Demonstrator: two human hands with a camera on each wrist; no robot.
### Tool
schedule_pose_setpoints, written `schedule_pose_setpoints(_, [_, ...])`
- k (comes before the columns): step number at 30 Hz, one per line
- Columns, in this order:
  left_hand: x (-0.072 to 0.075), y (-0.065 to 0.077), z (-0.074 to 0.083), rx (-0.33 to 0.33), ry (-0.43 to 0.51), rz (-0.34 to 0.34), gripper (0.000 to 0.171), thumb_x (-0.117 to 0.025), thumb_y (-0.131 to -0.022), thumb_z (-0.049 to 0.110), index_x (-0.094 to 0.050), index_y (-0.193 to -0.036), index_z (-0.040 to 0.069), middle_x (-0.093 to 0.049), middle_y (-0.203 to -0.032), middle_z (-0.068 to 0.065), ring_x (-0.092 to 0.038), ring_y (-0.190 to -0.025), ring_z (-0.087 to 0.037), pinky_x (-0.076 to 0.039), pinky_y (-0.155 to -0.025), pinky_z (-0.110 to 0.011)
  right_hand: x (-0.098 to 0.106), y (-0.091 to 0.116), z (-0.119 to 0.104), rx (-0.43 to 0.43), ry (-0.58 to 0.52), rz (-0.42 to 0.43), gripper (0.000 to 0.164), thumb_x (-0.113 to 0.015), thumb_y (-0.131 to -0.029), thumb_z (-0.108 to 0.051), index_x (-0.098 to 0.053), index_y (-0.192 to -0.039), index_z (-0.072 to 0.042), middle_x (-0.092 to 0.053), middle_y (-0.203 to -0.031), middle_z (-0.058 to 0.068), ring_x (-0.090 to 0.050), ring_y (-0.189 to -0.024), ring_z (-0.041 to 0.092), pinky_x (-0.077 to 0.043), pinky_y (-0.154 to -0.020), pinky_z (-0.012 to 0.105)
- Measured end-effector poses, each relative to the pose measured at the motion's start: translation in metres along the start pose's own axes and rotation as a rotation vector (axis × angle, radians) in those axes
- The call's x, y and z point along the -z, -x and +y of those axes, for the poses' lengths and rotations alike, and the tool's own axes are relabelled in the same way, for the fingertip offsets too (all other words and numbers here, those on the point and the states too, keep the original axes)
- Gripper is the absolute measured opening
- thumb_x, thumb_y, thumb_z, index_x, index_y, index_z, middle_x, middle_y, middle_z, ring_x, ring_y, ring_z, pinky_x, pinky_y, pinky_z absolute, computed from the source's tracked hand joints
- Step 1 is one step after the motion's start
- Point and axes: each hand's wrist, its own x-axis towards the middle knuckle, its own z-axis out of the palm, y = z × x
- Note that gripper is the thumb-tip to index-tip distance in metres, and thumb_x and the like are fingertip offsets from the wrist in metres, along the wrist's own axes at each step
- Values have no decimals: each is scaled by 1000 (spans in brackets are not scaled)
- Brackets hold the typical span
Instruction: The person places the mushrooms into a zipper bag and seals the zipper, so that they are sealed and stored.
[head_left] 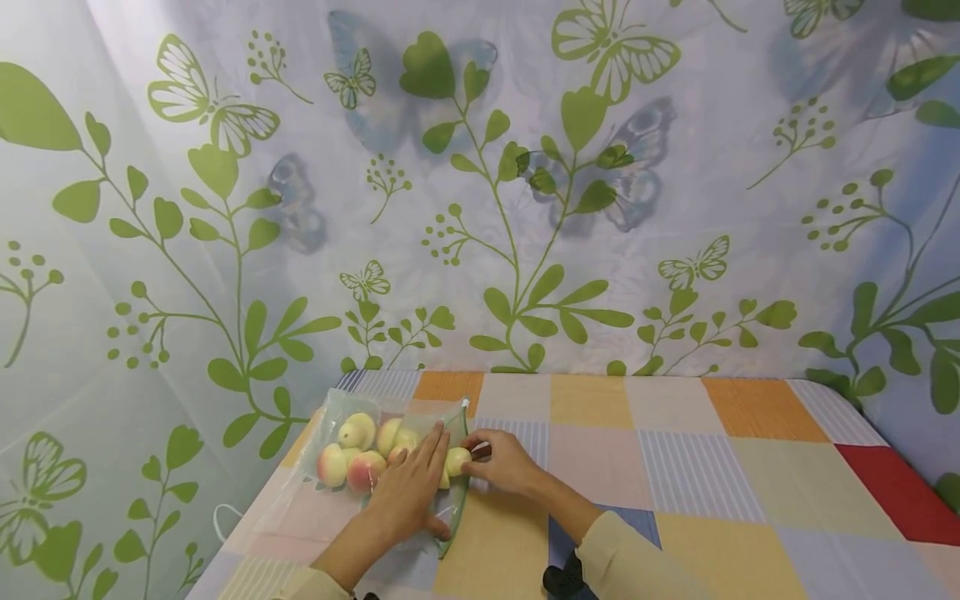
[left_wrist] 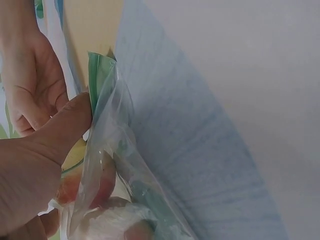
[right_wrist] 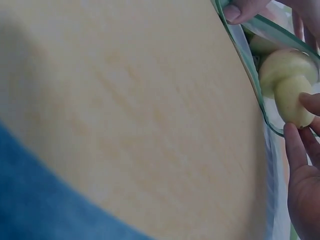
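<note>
A clear zip bag [head_left: 318, 433] with a green-edged mouth lies on the table, with several peaches [head_left: 366, 472] and yellow-green pears [head_left: 357, 431] inside. My left hand [head_left: 408, 492] holds the bag near its mouth, fingers stretched across the top. Its thumb [left_wrist: 70, 125] lies at the green edge [left_wrist: 100, 70], which stands parted in the right wrist view. At that opening, my right hand [head_left: 506, 462] pinches a pear [right_wrist: 295, 102] between thumb and fingertips. The pear is partly inside the bag. Some of the fruit is hidden under my left hand.
A patchwork cloth [head_left: 705, 475] covers the table. Behind it hangs a curtain [head_left: 480, 208] printed with leaves and butterflies. A thin white loop [head_left: 219, 521] shows beside the table's left edge. A small black object [head_left: 564, 579] sits by my right sleeve.
</note>
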Motion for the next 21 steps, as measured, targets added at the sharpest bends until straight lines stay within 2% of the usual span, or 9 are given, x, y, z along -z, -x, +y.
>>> schedule_pose_setpoints(5, [1,-1,1,2,-26,-5,146,-93,-50,67,-29,-158,-6,-26,-166,-22,-43,-144,-33,-47,-103,-57,-3,-1,-2,2,1,10,28,-80,-92,-17,-72,-116,-4,-71,-113,4,-71,-104,26,-58,-85,32])
schedule_pose_setpoints(11, [2,-2,0,-5,-62,-6,145,-92,-50,69,-30,-158,-5,-27,-166,-22,-42,-144,-34,-47,-103,-57,-7,-4,-5,8,-8,32,28,-82,-90,-13,-73,-113,0,-73,-107,6,-71,-97,24,-58,-82,32])
schedule_pose_setpoints(16, [1,-3,0,-3,-77,-15,146,-91,-50,70,-30,-159,-5,-27,-166,-21,-41,-145,-33,-47,-103,-57,-11,-4,-6,-19,-11,45,29,-84,-88,-13,-73,-111,1,-73,-104,5,-70,-92,20,-58,-79,30])
schedule_pose_setpoints(21, [0,-3,0,-5,-79,-15,146,-91,-49,70,-30,-159,-5,-27,-166,-21,-42,-144,-33,-47,-103,-57,-15,-3,-5,-54,-37,51,30,-83,-89,-14,-73,-113,1,-72,-106,5,-70,-95,21,-59,-81,33])
